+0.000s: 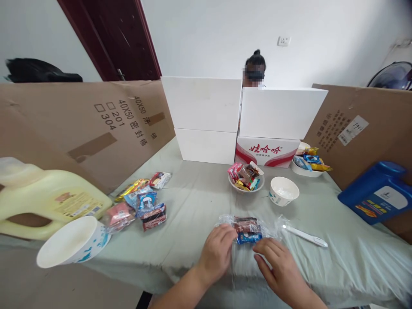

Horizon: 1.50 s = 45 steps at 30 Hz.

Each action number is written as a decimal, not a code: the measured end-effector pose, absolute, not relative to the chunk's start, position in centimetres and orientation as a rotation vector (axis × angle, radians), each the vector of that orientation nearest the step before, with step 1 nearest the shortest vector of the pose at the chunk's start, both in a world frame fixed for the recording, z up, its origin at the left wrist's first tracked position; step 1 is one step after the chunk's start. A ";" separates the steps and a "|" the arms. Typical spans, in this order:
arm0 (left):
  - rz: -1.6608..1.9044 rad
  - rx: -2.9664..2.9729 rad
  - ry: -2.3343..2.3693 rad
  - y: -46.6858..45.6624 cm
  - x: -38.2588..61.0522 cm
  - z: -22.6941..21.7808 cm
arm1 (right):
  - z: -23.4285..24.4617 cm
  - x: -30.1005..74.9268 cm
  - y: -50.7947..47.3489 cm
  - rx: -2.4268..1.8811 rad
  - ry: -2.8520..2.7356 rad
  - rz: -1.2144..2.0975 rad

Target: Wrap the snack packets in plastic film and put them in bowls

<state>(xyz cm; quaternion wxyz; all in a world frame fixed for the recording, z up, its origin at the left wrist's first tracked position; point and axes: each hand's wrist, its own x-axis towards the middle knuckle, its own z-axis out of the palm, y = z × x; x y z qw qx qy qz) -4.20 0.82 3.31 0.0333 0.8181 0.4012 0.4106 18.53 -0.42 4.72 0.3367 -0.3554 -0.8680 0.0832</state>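
A clear plastic bag [249, 227] with several wrapped snacks inside lies on the pale green cloth near the table's front edge. My left hand [216, 252] has its fingers curled on the bag's left end. My right hand [279, 265] rests just below the bag's right side, fingers bent and touching the plastic. A white bag sealing clip [305, 236] lies to the right of the bag, beside my right hand.
Loose snack packets [141, 204] lie at left beside a tipped white paper bowl [72, 244] and a yellow jug [48, 199]. Behind stand a bowl of snacks [246, 177], an empty bowl [283, 191], another snack bowl [307, 165], white boxes [244, 116], cardboard walls, a blue jug [378, 195]. A person sits behind the boxes.
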 end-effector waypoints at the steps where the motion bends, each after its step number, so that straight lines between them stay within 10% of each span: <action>1: 1.209 2.482 1.355 1.4 -3.8 3.1 | 4.5 18.1 0.0 -0.954 -2.314 0.233; 13: 0.500 2.346 1.718 5.7 -3.6 2.4 | 2.3 18.4 4.7 -1.652 -2.276 0.341; 22: 1.109 2.758 1.354 5.1 -3.5 3.4 | 5.6 18.5 4.9 -1.345 -2.429 0.165; 45: 0.522 2.464 1.423 4.9 0.7 2.2 | 0.8 21.2 6.2 -1.726 -2.320 0.191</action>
